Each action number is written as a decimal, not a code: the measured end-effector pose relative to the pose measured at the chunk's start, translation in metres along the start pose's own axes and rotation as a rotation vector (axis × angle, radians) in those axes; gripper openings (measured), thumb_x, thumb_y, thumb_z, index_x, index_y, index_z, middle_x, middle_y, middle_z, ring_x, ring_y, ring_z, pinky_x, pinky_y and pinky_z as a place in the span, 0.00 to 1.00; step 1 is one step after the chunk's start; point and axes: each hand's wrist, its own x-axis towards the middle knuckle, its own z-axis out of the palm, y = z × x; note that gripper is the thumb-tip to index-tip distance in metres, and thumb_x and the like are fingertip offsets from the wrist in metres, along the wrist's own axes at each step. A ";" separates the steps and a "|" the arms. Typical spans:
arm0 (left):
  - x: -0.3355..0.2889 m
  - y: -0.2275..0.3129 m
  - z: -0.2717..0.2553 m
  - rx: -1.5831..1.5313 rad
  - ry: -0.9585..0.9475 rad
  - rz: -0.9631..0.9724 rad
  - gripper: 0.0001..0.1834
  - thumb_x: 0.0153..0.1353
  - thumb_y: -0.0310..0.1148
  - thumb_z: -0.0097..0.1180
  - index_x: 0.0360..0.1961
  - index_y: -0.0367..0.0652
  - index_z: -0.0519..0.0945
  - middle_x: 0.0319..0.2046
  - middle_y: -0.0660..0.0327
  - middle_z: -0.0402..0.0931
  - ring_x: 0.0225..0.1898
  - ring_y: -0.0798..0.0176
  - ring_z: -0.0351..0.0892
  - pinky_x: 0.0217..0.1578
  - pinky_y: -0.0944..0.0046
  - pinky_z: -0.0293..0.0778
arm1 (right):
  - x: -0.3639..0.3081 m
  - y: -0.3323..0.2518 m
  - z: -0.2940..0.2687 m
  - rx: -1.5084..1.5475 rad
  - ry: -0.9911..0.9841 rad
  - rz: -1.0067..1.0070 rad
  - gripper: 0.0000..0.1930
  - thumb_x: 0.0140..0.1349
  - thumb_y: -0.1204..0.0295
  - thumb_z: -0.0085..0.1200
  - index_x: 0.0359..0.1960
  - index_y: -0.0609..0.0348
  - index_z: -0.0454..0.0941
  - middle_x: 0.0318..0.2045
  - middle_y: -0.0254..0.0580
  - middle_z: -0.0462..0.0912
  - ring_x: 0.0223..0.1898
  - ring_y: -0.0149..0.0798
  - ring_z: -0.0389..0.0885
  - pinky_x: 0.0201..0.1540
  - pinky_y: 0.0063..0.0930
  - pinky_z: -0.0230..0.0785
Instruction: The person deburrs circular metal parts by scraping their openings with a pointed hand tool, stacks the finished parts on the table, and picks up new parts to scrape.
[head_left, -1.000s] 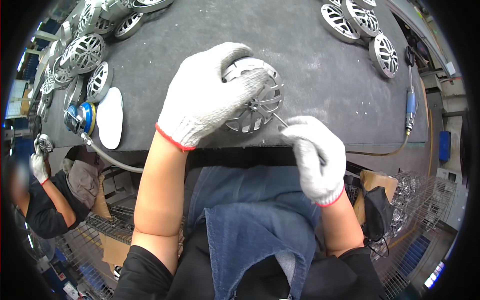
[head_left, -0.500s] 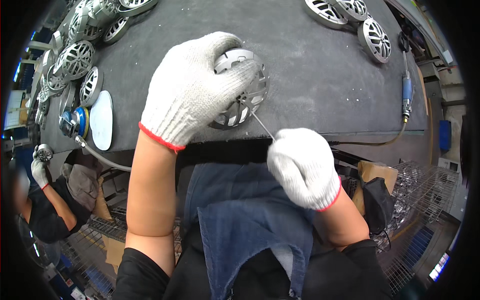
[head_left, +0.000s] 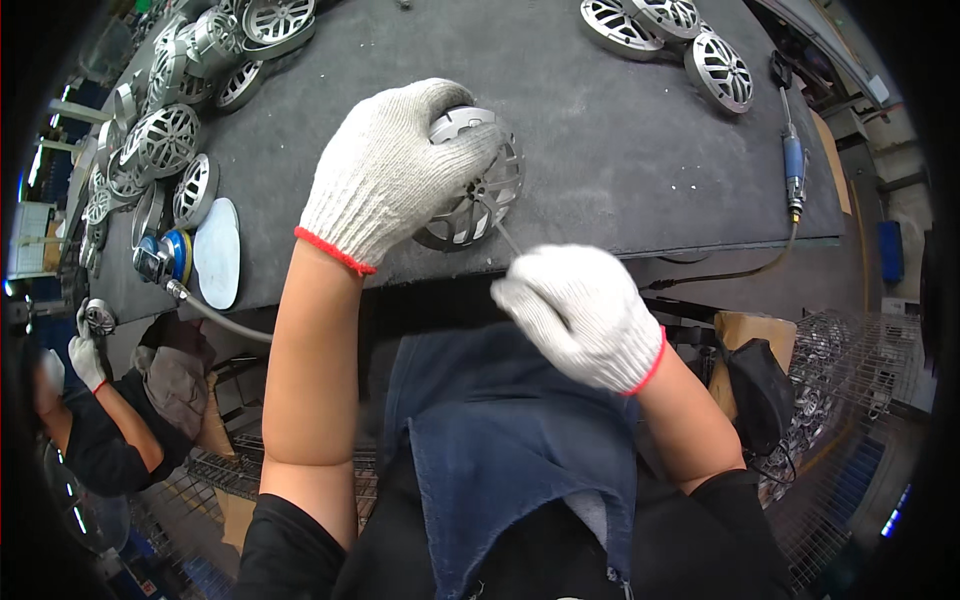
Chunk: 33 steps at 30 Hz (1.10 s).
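One round, spoked, silver-grey metal part (head_left: pixel 462 222) sits near the middle of the worktop's front edge; whether it touches the surface is hidden. The left hand (head_left: pixel 395 165), in a white knitted glove with a red cuff, is clamped on it, thumb across its face. The right hand (head_left: pixel 580 315), gloved alike, is closed around a thin metal tool (head_left: pixel 508 236), whose far end meets the part's spokes below the hub. The two hands are apart from each other.

Around them spreads the dark grey worktop (head_left: pixel 620 170). Toward its front left corner lie a blue-and-yellow sander (head_left: pixel 167 255) with a hose and, just beside it, a pale oval pad (head_left: pixel 218 255). Behind these, similar parts (head_left: pixel 168 140) are heaped along the left edge. A smaller group of parts (head_left: pixel 720 72) lies toward the far right, and a blue hand tool (head_left: pixel 794 160) near the right edge. Beyond the left edge, a co-worker's gloved hand (head_left: pixel 87 362) holds another part.
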 end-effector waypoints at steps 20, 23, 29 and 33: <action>0.007 0.033 -0.001 0.293 -0.131 0.459 0.20 0.65 0.37 0.72 0.54 0.36 0.89 0.42 0.50 0.87 0.40 0.59 0.87 0.44 0.57 0.83 | 0.003 0.003 -0.015 -0.110 0.004 0.066 0.16 0.76 0.53 0.63 0.37 0.52 0.84 0.35 0.44 0.80 0.38 0.52 0.82 0.43 0.49 0.73; 0.012 0.028 0.009 0.406 -0.066 0.596 0.24 0.66 0.48 0.76 0.44 0.33 0.90 0.33 0.45 0.86 0.33 0.55 0.88 0.38 0.54 0.82 | 0.007 0.007 -0.028 -0.056 0.000 0.064 0.17 0.76 0.52 0.63 0.36 0.52 0.84 0.35 0.43 0.79 0.38 0.49 0.81 0.42 0.47 0.72; -0.003 0.044 0.005 0.200 -0.064 -0.201 0.30 0.65 0.54 0.77 0.40 0.30 0.88 0.30 0.44 0.87 0.32 0.52 0.92 0.36 0.54 0.83 | 0.008 0.007 -0.037 -0.005 -0.053 -0.015 0.20 0.73 0.54 0.67 0.27 0.52 0.81 0.29 0.42 0.76 0.32 0.49 0.80 0.37 0.46 0.70; -0.020 0.049 0.012 0.292 0.012 -0.075 0.31 0.68 0.60 0.72 0.37 0.36 0.89 0.29 0.48 0.88 0.34 0.43 0.92 0.37 0.48 0.84 | 0.005 0.008 -0.033 0.075 0.010 -0.012 0.16 0.72 0.60 0.69 0.28 0.54 0.80 0.28 0.43 0.77 0.30 0.49 0.80 0.37 0.45 0.71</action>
